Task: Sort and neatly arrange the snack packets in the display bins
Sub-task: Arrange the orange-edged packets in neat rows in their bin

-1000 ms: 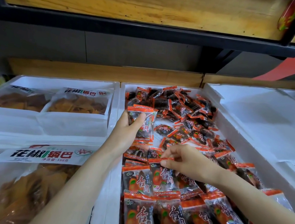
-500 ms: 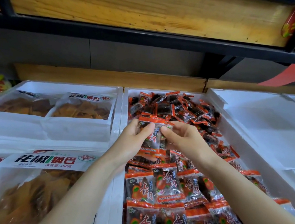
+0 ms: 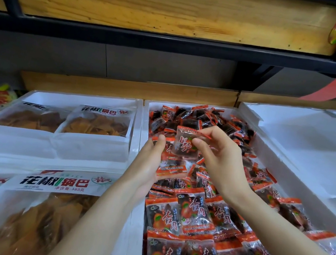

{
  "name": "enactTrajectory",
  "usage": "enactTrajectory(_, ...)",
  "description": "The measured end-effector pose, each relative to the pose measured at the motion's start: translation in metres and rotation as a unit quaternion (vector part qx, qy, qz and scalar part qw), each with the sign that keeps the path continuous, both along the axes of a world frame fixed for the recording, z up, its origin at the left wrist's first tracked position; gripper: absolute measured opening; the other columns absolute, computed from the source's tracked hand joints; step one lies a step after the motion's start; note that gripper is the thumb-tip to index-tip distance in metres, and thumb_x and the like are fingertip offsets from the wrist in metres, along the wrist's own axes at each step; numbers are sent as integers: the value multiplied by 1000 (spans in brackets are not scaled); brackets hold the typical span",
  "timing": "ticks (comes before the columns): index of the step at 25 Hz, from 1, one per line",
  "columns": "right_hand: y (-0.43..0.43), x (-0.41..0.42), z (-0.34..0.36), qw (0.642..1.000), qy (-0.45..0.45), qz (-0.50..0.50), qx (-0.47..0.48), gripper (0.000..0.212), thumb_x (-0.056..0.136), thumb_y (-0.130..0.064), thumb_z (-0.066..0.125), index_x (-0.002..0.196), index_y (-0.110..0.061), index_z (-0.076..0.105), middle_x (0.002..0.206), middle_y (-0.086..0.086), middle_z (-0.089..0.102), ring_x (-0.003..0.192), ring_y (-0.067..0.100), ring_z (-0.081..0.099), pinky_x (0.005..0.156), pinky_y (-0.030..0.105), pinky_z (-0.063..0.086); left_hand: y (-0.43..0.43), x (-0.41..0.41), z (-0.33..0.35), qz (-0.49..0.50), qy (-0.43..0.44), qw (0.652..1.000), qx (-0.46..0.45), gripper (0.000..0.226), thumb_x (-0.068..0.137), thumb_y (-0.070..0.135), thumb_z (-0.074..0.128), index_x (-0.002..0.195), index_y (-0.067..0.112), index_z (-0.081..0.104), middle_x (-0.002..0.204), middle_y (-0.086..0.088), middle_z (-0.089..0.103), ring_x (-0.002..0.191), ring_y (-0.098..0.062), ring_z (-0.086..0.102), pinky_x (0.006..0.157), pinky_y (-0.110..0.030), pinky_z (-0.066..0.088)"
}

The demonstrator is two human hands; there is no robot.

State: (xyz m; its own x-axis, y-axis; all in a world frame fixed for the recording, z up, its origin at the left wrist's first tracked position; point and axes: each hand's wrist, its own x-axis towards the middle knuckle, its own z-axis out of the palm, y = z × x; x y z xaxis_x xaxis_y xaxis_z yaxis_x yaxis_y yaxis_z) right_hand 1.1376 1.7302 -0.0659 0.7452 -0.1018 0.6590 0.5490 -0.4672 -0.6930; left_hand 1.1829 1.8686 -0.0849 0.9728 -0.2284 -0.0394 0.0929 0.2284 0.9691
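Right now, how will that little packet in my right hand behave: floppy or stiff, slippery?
Probably floppy: the packet is thin clear film, pinched by its top edge in the right hand, and it hangs. Likely light, since a pinch of the fingers carries it. The glossy film looks a bit slippery, so the stack in the left hand could slide.

Even indoor light, wide-angle edge warp

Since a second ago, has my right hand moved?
Yes. The right hand moved from the neat front rows toward the back wall of the middle bin, and now pinches a packet beside the stack that the left hand holds.
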Motion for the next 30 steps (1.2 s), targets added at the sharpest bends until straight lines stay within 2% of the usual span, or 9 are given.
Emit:
enactTrajectory(4, -4, 1, 7, 1000, -20, -9, 17, 17, 90, -10, 59, 87, -27, 59, 80, -13, 65, 77, -1, 63, 71, 12, 48, 4, -1, 6, -21, 9, 999, -32, 40, 97, 40, 49, 127, 13, 52, 115, -10, 69, 100, -25, 69, 81, -49, 58)
enactTrajectory(8, -11, 7, 5, 987, 113, 1, 111, 8, 91, -16, 58, 85, -12, 54, 78, -2, 64, 70, 7, 66, 71, 30, 58, 3, -7, 7, -12, -51, 999, -7, 33, 83, 17, 71, 112, 12, 55, 105, -12, 71, 87, -23, 72, 69, -38, 60)
enactTrajectory(11, -18, 3, 8, 951, 221, 55, 210, 15, 92, -13, 57, 86, -8, 44, 82, 8, 59, 69, 11, 70, 62, 18, 55, 4, -9, 10, 49, -89, 995, 6, 32, 80, 1, 73, 104, 13, 56, 93, -10, 72, 68, -17, 72, 56, -28, 58)
enactTrajectory(16, -41, -4, 11, 936, 339, 87, -23, 39, 81, -13, 70, 113, -17, 47, 77, -5, 69, 76, 10, 66, 65, 15, 51, 7, -9, 12, 59, -183, 971, 144, 35, 79, 0, 72, 101, 19, 54, 92, -6, 69, 66, -7, 68, 52, -22, 52)
enactTrajectory(19, -47, -2, 22, 926, 281, 35, -250, 50, 73, -41, 72, 118, -33, 52, 102, -14, 60, 86, -1, 55, 70, 10, 43, 7, -12, 14, 23, -234, 951, 202, 39, 78, 2, 73, 101, 26, 52, 91, 5, 68, 72, -1, 67, 56, -15, 51)
enactTrajectory(21, -46, 4, 25, 919, 230, 17, -318, 42, 68, -55, 63, 101, -29, 62, 86, -8, 63, 71, -1, 53, 62, 11, 41, 9, -13, 16, 19, -254, 944, 208, 40, 78, 1, 72, 100, 27, 52, 89, 8, 67, 72, 2, 66, 55, -11, 48)
enactTrajectory(24, -41, 9, 26, 920, 185, 37, -344, 47, 71, -55, 63, 79, -9, 66, 73, 12, 61, 58, 6, 44, 54, 18, 33, 10, -14, 16, 18, -269, 935, 231, 43, 78, 4, 74, 111, 23, 52, 97, 7, 67, 80, 2, 66, 62, -12, 52)
enactTrajectory(27, -34, 14, 26, 917, 195, 69, -341, 18, 79, -34, 71, 73, -19, 62, 67, -1, 60, 55, 2, 46, 54, 16, 37, 8, -12, 14, 31, -269, 928, 255, 58, 80, 13, 75, 130, 19, 47, 113, 4, 65, 97, -7, 65, 81, -25, 57)
enactTrajectory(30, -40, 37, 17, 948, 234, 25, -213, 18, 81, -24, 72, 76, -11, 59, 72, 2, 66, 67, 16, 67, 66, 31, 56, 12, -7, 14, 107, -264, 936, 207, 36, 82, 11, 71, 110, 24, 53, 99, 8, 67, 87, -3, 66, 76, -23, 56)
